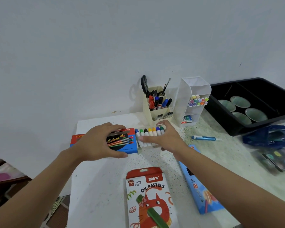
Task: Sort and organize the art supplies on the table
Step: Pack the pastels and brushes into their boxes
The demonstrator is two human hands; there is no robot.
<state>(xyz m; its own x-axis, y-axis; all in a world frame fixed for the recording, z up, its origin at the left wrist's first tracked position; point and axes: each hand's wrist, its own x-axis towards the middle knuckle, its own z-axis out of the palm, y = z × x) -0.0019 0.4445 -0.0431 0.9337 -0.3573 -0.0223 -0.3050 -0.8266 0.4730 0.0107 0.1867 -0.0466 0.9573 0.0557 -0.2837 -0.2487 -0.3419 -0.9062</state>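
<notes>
We see the pale table (105, 186) set against a white wall. At its far right corner stands a black tray (224, 124) with four green dishes (240, 101) inside. At the near edge, about the middle, lies the oil pastels box (150, 198), face up with a red cat on it. Just to its right a blue box (199, 195) marked 12 lies at a slant, partly under our right forearm.

Toward the far left corner lies the red and blue paint box (123, 142). Our left hand (97, 142) grips it from above, fingers curled over its far edge and thumb at its near edge. At the right edge a blue plastic bag (266, 137) sits beside a blurred paint palette (276, 157).

At the far edge a clear organiser (186, 99) holds pastel markers, and touching its left side a cream holder (158, 114) carries scissors, brushes and markers.

The paint tubes (150, 131) lie in a row touching the paint box's right end, coloured caps toward the far edge. Our right hand (164, 139) is clamped over them, thumb across the white bodies and fingers curved past the caps. A blue pen (204, 138) lies alone to the right of that hand.
</notes>
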